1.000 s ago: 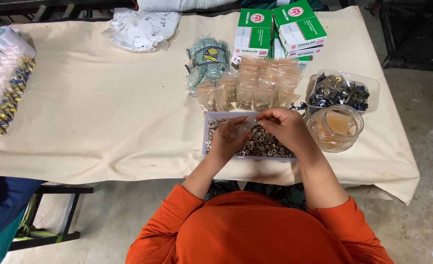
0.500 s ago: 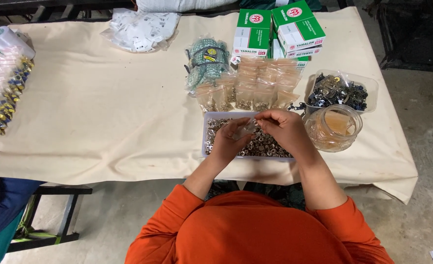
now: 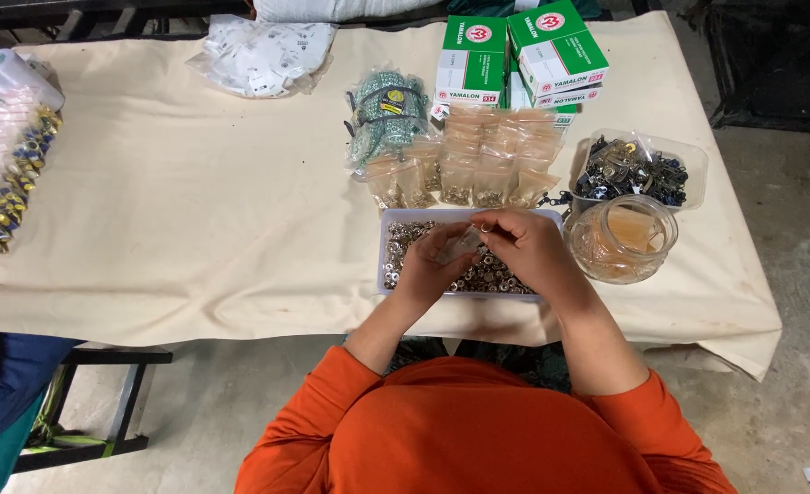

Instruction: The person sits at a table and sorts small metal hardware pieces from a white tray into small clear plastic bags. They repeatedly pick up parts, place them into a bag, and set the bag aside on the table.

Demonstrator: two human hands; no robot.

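Head view — cream cloth table [image 3: 194,229] on concrete floor [image 3: 231,402]; both hands [image 3: 478,252] pinch a small clear bag [image 3: 464,242].

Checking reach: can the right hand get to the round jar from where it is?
Probably yes. The right hand is over the tray of metal rings, and the jar stands just beside it with nothing between them.

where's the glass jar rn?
Head view, right side of the table: the round glass jar sits right of the tray of metal rings, just below the clear tub of dark hardware.

bare cloth [image 3: 194,210] lies open leftward; small bags [image 3: 464,174] and jar [image 3: 622,238] crowd the tray [image 3: 385,265].
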